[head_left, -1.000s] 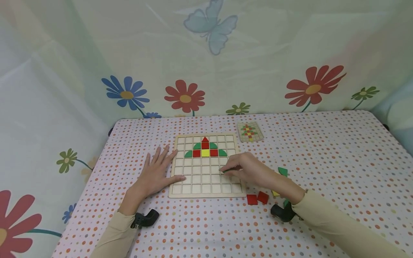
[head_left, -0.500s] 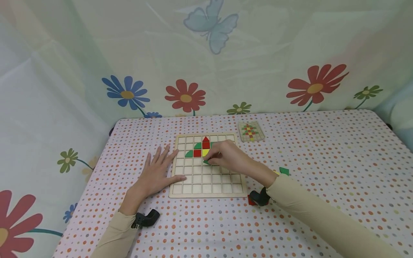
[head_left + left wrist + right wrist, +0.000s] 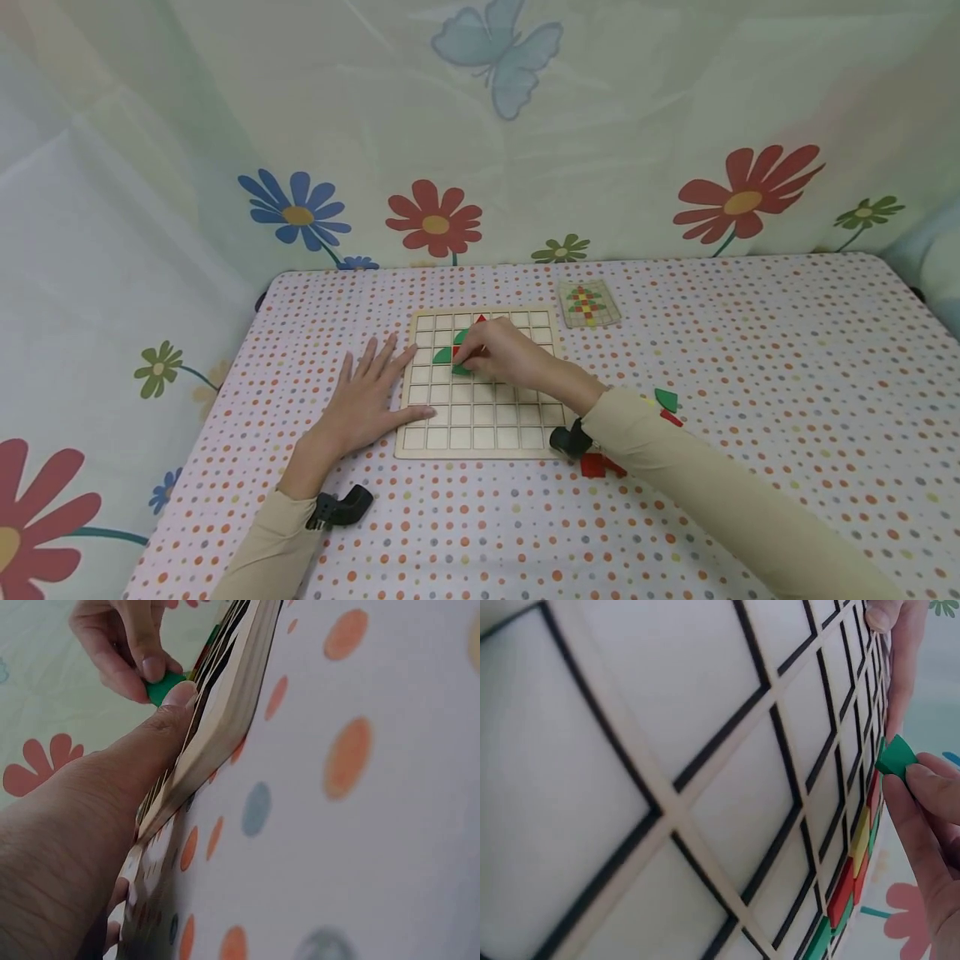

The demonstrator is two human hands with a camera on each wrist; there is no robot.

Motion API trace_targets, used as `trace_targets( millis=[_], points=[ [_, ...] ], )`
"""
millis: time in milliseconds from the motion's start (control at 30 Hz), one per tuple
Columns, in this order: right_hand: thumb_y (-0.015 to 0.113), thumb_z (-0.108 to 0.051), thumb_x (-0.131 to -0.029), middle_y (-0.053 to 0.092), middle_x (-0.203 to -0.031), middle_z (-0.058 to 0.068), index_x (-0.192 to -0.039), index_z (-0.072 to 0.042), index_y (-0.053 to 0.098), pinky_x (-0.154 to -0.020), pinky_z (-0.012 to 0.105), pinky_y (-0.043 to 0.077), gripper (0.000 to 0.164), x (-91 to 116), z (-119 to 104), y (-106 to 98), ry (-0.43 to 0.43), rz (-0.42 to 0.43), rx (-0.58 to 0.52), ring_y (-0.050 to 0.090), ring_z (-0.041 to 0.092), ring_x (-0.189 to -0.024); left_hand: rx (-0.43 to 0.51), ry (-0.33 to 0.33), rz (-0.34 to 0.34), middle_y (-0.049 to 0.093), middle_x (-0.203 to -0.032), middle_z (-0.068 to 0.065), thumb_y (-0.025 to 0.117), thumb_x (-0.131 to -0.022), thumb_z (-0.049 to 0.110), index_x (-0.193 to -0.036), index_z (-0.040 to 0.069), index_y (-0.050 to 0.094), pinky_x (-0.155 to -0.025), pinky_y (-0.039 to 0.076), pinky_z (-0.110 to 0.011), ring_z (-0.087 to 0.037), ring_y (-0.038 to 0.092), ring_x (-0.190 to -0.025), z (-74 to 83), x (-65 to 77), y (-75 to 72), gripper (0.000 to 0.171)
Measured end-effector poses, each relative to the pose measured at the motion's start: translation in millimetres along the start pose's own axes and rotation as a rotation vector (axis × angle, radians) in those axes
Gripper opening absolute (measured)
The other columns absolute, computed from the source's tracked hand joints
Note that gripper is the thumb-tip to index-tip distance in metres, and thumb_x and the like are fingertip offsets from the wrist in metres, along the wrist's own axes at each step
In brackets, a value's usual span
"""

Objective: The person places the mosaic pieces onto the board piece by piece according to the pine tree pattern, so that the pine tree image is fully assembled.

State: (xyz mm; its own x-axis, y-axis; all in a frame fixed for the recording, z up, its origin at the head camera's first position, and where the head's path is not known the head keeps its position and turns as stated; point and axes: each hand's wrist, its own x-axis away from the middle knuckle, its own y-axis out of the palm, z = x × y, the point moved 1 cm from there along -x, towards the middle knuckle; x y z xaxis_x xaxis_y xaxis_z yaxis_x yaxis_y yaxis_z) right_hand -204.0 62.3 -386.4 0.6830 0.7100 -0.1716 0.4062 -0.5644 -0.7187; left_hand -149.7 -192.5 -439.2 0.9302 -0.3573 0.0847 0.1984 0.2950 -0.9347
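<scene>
Right hand (image 3: 501, 354)'s pinching a flat green curved-edge tile (image 3: 895, 756) at the pale wooden grid board (image 3: 483, 415), can't tell if they're touching. Left hand (image 3: 365, 400)'s spread, thumb on the board. Small squarish card (image 3: 588, 303) past the far right corner's printed with a red-green-yellow pattern.

Green piece (image 3: 897, 757): small, flat, one edge curved; tilted, pinched by the right hand (image 3: 501, 352), over the board, left of its middle.
Grid board (image 3: 480, 437): pale wood, flat on the surface (image 3: 450, 542); the left hand (image 3: 366, 404) rests its thumb across the left edge.
Set pieces (image 3: 841, 887): red, yellow and green, in squares toward the board's far edge, partly hidden by the right hand.
</scene>
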Motion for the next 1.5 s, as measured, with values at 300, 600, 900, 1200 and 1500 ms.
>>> trace_targets(
  millis=[300,600,900,1200,1500],
  points=[
    [0.077,0.005,-0.092,0.076,-0.098,0.009,-0.1,0.001,0.083,-0.08,0.025,0.058,0.011,-4,3,3,0.032,-0.07,0.021,0.072,0.02,-0.093,-0.004,-0.006,0.0,0.007,-0.175,-0.013,0.066,-0.091,0.07,-0.169,0.021,0.023,-0.125,-0.003,-0.067,-0.04,0.0,-0.161,0.3,-0.2,-0.7,0.102],
    [0.077,0.007,-0.091,0.077,-0.098,0.01,-0.103,0.004,0.082,-0.083,0.024,0.059,0.013,-8,5,3,0.005,-0.152,0.052,0.074,0.02,-0.093,0.0,-0.005,0.001,0.007,-0.175,-0.013,0.067,-0.09,0.069,-0.169,0.02,0.024,-0.124,-0.003,-0.068,-0.04,0.0,-0.161,1.3,-0.5,-0.1,0.102],
    [0.078,0.007,-0.09,0.076,-0.099,0.011,-0.102,0.004,0.082,-0.082,0.023,0.059,0.013,-11,0,5,0.025,-0.167,0.103,0.074,0.021,-0.094,0.011,-0.008,0.001,0.007,-0.175,-0.013,0.067,-0.09,0.069,-0.169,0.021,0.024,-0.124,-0.003,-0.068,-0.04,0.0,-0.161,1.9,-0.1,-0.1,0.101],
    [0.078,0.006,-0.09,0.077,-0.099,0.011,-0.099,0.003,0.082,-0.084,0.023,0.059,0.011,-15,-7,7,0.085,-0.185,0.201,0.074,0.022,-0.098,0.004,-0.011,0.002,0.007,-0.176,-0.012,0.067,-0.09,0.07,-0.169,0.023,0.023,-0.125,-0.004,-0.067,-0.04,0.0,-0.161,0.8,-1.8,-0.9,0.102],
    [0.076,0.004,-0.093,0.076,-0.095,0.009,-0.099,0.003,0.082,-0.079,0.023,0.058,0.009,-4,-6,1,0.01,-0.15,0.124,0.071,0.019,-0.09,0.01,-0.007,0.003,0.007,-0.175,-0.013,0.067,-0.09,0.069,-0.169,0.021,0.023,-0.124,-0.003,-0.068,-0.04,0.0,-0.161,1.0,-0.7,0.1,0.102]
  ],
)
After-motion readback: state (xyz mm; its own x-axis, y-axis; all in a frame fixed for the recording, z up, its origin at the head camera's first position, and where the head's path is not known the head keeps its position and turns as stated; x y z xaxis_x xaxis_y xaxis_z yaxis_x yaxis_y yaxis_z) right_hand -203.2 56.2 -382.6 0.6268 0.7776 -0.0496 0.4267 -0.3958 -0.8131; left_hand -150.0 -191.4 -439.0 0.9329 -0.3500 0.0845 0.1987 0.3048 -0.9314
